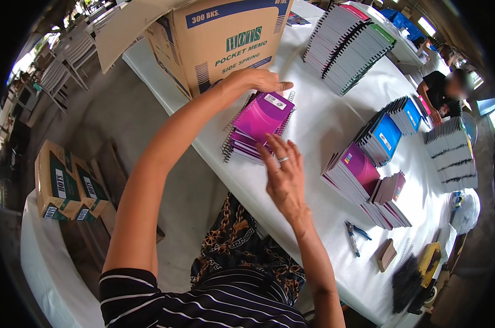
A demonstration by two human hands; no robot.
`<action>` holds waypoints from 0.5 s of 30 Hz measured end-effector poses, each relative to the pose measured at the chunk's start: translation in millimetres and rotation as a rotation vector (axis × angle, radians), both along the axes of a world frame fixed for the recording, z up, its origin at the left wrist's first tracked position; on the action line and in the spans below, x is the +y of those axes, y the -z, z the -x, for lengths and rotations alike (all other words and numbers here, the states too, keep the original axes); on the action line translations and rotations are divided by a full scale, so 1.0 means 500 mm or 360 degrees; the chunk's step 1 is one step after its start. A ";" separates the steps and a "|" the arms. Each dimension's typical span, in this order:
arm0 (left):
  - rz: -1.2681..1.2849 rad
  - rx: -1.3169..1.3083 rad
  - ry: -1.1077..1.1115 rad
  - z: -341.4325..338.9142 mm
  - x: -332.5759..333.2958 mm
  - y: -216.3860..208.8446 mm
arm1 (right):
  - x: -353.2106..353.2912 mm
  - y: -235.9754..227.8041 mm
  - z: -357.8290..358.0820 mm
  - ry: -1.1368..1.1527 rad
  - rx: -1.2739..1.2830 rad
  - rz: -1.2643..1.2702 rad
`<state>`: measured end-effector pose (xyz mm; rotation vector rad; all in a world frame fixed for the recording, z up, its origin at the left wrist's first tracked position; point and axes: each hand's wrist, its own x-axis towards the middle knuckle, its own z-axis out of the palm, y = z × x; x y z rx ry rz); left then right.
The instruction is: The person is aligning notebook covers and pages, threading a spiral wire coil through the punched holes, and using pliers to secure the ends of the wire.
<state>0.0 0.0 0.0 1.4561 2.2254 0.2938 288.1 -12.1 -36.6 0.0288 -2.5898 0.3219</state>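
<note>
A stack of purple spiral notebooks (263,117) lies on the white-covered table in front of me, its wire coils sticking out at the sides. My left hand (263,81) reaches over to the far edge of the stack, one digit stretched to the right; its other fingers are mostly hidden. At the near right side of the stack is my right hand (284,175), fingers spread, a ring on one, the fingertips at the notebooks' edge. Neither hand visibly grips anything. Just behind the stack stands a large open cardboard box (225,49).
To the right stand more purple notebooks (359,167), blue notebooks (387,136) and tall spiral-bound stacks (346,46). Pliers (353,239), a wooden block (386,255) and black wire coils (409,281) lie nearer. Small cartons (59,180) sit at left. Another person (444,93) sits far right.
</note>
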 end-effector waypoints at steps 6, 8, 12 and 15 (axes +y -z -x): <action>0.0212 0.0201 0.0003 -0.064 -0.077 -0.072 | -0.035 0.016 0.049 0.0037 0.0160 0.0042; 0.0267 0.0284 -0.0058 -0.076 -0.068 -0.072 | -0.019 0.021 0.049 0.0038 0.0119 0.0029; -0.0546 -0.0072 -0.0375 -0.041 -0.138 -0.010 | -0.020 -0.005 0.042 0.0097 0.0111 0.0385; -0.1020 -0.0592 -0.0935 -0.076 -0.194 0.026 | 0.023 0.026 0.054 0.0266 0.0247 0.1137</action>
